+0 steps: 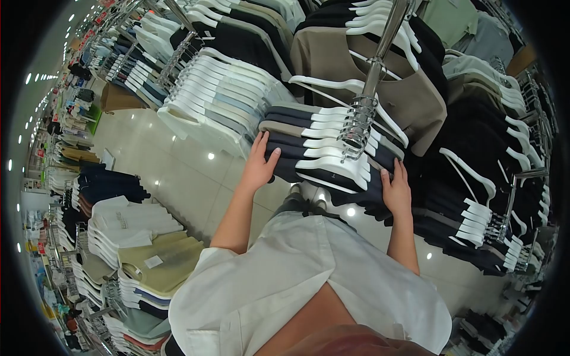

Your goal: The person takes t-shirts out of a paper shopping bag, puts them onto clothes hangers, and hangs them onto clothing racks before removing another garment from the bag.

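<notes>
In front of me a row of dark, taupe and grey tops (288,147) hangs on white hangers (333,164), their hooks bunched on a metal rail (381,68). My left hand (259,166) rests against the shoulders at the row's left side, its fingers stretched and thumb apart. At the right side my right hand (396,191) touches the opposite shoulders, with fingers extended and thumb spread. Just beyond, a taupe top (320,53) faces me on the same rail, near a tilted white hanger (329,81).
Pale tops (219,98) on white hangers hang to the left. Black garments (469,139) crowd the right, with another hanger (469,169) sticking out. At lower left are white shirts (127,219) and an olive top (160,261). Shiny tiled floor (190,172) lies between racks.
</notes>
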The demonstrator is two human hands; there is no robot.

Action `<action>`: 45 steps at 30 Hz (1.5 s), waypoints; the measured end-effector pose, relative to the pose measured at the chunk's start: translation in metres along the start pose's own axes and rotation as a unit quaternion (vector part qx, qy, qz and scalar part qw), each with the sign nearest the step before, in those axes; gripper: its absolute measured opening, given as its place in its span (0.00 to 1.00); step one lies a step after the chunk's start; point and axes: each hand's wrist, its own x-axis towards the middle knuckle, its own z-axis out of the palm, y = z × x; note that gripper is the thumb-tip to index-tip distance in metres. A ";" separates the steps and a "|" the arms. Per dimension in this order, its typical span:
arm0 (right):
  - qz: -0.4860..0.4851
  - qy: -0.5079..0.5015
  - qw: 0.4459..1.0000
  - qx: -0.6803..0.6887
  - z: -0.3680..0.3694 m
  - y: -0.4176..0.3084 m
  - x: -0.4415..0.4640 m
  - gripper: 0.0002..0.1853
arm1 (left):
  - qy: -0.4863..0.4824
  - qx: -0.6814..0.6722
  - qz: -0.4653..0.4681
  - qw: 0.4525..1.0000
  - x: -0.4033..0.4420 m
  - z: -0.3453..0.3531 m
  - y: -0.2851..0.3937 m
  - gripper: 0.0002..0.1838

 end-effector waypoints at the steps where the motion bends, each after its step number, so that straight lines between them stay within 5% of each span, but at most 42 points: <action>1: -0.004 0.003 1.000 0.003 0.001 0.001 0.001 0.37 | 0.000 0.001 0.000 1.000 -0.001 0.000 0.000 0.35; 12: -0.058 0.104 0.992 -0.043 0.022 0.015 -0.002 0.33 | -0.006 0.047 0.021 0.999 -0.015 0.003 -0.005 0.38; 16: -0.198 0.202 0.937 0.204 -0.001 -0.019 -0.018 0.29 | -0.036 0.026 0.014 0.999 -0.019 0.000 -0.004 0.44; 23: -0.349 0.276 0.820 0.359 -0.001 -0.092 -0.041 0.30 | -0.031 -0.002 0.049 0.998 -0.025 -0.040 -0.016 0.46; 27: -0.397 0.291 0.840 0.229 0.001 -0.152 -0.049 0.30 | -0.017 -0.027 0.056 0.998 -0.041 -0.098 -0.030 0.46; 33: -0.321 0.395 0.860 0.041 0.031 -0.261 -0.066 0.28 | 0.059 -0.073 0.023 0.995 -0.086 -0.201 -0.095 0.44; 35: -0.348 0.366 0.861 0.059 0.057 -0.291 -0.067 0.27 | 0.085 -0.075 0.007 0.994 -0.101 -0.230 -0.115 0.44; 39: -0.396 0.165 0.871 0.241 0.124 -0.357 -0.067 0.28 | 0.122 -0.102 -0.013 0.987 -0.125 -0.275 -0.155 0.43; 42: -0.401 0.037 0.882 0.245 0.169 -0.399 -0.074 0.28 | 0.184 -0.120 -0.008 0.976 -0.147 -0.299 -0.176 0.36; 45: -0.463 -0.007 0.848 0.256 0.206 -0.442 -0.076 0.12 | 0.232 -0.137 -0.024 0.963 -0.171 -0.324 -0.207 0.23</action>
